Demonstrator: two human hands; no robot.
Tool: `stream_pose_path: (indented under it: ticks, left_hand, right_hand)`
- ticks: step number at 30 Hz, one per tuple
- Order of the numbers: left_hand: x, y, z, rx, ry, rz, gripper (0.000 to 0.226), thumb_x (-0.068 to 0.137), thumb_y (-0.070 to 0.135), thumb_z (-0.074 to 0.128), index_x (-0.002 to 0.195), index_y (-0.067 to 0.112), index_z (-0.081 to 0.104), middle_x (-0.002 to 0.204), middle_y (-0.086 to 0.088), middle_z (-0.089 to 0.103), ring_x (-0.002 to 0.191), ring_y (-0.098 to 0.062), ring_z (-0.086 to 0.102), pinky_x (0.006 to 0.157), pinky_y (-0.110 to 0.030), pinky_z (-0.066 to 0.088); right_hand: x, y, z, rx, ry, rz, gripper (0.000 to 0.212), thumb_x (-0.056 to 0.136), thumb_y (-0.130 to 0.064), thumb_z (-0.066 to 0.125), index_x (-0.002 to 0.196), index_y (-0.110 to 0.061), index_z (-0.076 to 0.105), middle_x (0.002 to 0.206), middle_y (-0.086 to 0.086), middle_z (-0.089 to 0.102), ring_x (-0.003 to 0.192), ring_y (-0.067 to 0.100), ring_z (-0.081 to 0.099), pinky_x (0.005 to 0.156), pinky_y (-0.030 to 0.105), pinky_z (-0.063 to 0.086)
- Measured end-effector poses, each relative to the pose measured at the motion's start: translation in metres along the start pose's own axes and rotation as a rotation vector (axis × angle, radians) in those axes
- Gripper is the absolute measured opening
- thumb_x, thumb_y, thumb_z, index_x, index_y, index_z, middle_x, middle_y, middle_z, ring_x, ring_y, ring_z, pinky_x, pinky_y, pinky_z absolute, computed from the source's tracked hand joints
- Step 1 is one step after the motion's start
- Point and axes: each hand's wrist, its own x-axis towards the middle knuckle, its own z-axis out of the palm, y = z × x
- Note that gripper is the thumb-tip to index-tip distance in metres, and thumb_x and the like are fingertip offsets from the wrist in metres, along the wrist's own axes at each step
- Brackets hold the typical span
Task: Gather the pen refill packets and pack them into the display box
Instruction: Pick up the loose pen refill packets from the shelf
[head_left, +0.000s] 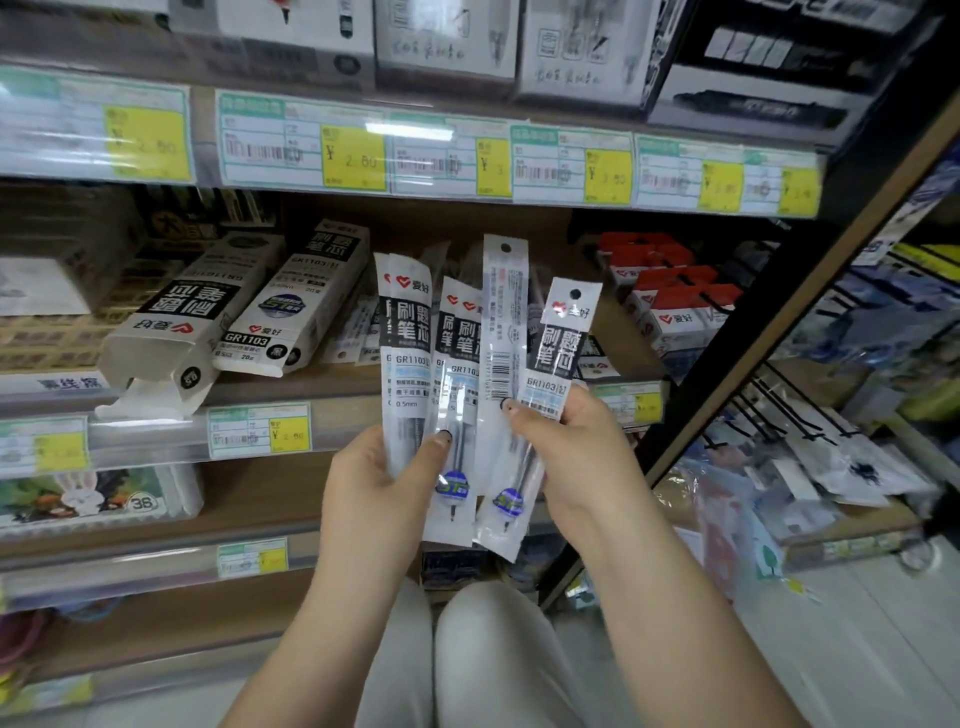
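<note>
The left hand (374, 483) and right hand (571, 452) each pinch fanned refill packets (408, 332). Nothing looks packed yet (the display box (171, 332) lies open on the shelf (332, 382)).

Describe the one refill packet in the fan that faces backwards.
The backward packet is a long, narrow plastic sleeve showing its white printed back: fine text, a barcode at mid height and a round hang hole at the top. It stands nearly upright and is the highest in the fan. The right hand pinches it with the thumb on its face. Neighbouring packets touch it on both sides.
</note>
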Motion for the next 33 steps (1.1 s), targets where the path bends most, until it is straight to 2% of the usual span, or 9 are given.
stream_pose_path:
  ticks: [2, 4, 6, 10, 13, 18, 22, 29, 33]
  left_hand:
    - [-0.002, -0.002, 0.003, 0.125, 0.035, 0.113, 0.019, 0.085, 0.014, 0.066, 0.072, 0.027, 0.066, 0.07, 0.013, 0.071, 0.068, -0.012, 0.068, 0.069, -0.039, 0.057]
    - [-0.005, 0.002, 0.004, 0.228, 0.08, 0.21, 0.025, 0.086, 0.015, 0.064, 0.069, 0.032, 0.058, 0.068, 0.027, 0.065, 0.063, 0.003, 0.061, 0.06, -0.012, 0.048]
    - [-0.007, 0.005, 0.005, 0.275, 0.126, 0.274, 0.031, 0.087, 0.015, 0.062, 0.067, 0.035, 0.05, 0.065, 0.034, 0.06, 0.063, 0.008, 0.057, 0.052, -0.006, 0.038]
    - [-0.006, 0.006, 0.011, 0.326, 0.162, 0.365, 0.037, 0.088, 0.012, 0.061, 0.064, 0.034, 0.043, 0.05, 0.013, 0.053, 0.059, 0.008, 0.054, 0.048, -0.005, 0.034]
    - [-0.003, 0.003, 0.015, 0.334, 0.138, 0.364, 0.038, 0.087, 0.012, 0.061, 0.064, 0.034, 0.041, 0.051, 0.014, 0.049, 0.057, 0.007, 0.054, 0.048, -0.006, 0.034]
    - [0.006, -0.005, 0.016, 0.201, 0.084, 0.223, 0.016, 0.09, 0.018, 0.059, 0.076, 0.024, 0.057, 0.064, 0.009, 0.062, 0.061, 0.002, 0.057, 0.051, -0.012, 0.039]
    - [0.014, -0.008, 0.011, 0.049, 0.01, 0.142, 0.007, 0.088, 0.015, 0.062, 0.088, 0.021, 0.065, 0.074, 0.007, 0.069, 0.066, 0.004, 0.063, 0.056, -0.01, 0.045]
    - [0.025, -0.007, -0.004, -0.339, -0.173, -0.129, 0.02, 0.088, 0.007, 0.06, 0.107, 0.008, 0.065, 0.089, -0.008, 0.073, 0.076, -0.021, 0.067, 0.06, -0.03, 0.054]
    - [0.029, -0.009, -0.007, -0.398, -0.206, -0.163, 0.024, 0.086, 0.007, 0.06, 0.109, 0.007, 0.065, 0.098, -0.016, 0.072, 0.081, -0.028, 0.067, 0.079, -0.044, 0.054]
  right_hand:
    - [0.003, 0.006, 0.008, 0.017, 0.06, 0.034, 0.018, 0.087, -0.002, 0.06, 0.09, -0.019, 0.065, 0.094, 0.002, 0.07, 0.095, 0.025, 0.066, 0.088, 0.042, 0.053]
    - [0.003, 0.009, 0.013, 0.018, 0.093, 0.04, 0.017, 0.086, -0.003, 0.061, 0.084, -0.019, 0.065, 0.091, 0.004, 0.071, 0.094, 0.029, 0.066, 0.088, 0.046, 0.052]
    - [0.002, 0.01, 0.016, 0.028, 0.115, 0.036, 0.02, 0.085, -0.001, 0.061, 0.077, -0.02, 0.065, 0.083, 0.003, 0.071, 0.083, 0.025, 0.066, 0.083, 0.043, 0.053]
    - [-0.003, 0.012, 0.023, -0.08, 0.15, -0.033, 0.022, 0.084, -0.004, 0.063, 0.074, -0.024, 0.064, 0.078, -0.004, 0.07, 0.073, 0.016, 0.064, 0.072, 0.029, 0.053]
    - [-0.003, 0.016, 0.029, -0.29, 0.19, -0.135, 0.01, 0.081, -0.012, 0.066, 0.075, -0.019, 0.068, 0.078, -0.003, 0.07, 0.078, 0.021, 0.066, 0.074, 0.036, 0.054]
    - [-0.006, 0.016, 0.03, -0.487, 0.119, -0.178, 0.01, 0.086, -0.021, 0.06, 0.078, -0.02, 0.066, 0.068, -0.008, 0.062, 0.069, 0.012, 0.057, 0.065, 0.029, 0.047]
    - [-0.007, 0.011, 0.03, -0.293, 0.003, 0.029, 0.017, 0.088, -0.023, 0.054, 0.085, -0.012, 0.067, 0.077, 0.002, 0.071, 0.068, 0.017, 0.066, 0.072, 0.045, 0.057]
    - [-0.001, -0.022, 0.023, 0.123, -0.201, 0.257, 0.024, 0.096, -0.005, 0.044, 0.107, -0.008, 0.065, 0.075, 0.007, 0.056, 0.059, 0.016, 0.059, 0.062, 0.032, 0.057]
    - [0.008, -0.033, 0.02, 0.177, -0.256, 0.332, 0.026, 0.094, -0.008, 0.046, 0.103, -0.007, 0.071, 0.079, 0.008, 0.052, 0.057, 0.015, 0.052, 0.052, 0.027, 0.053]
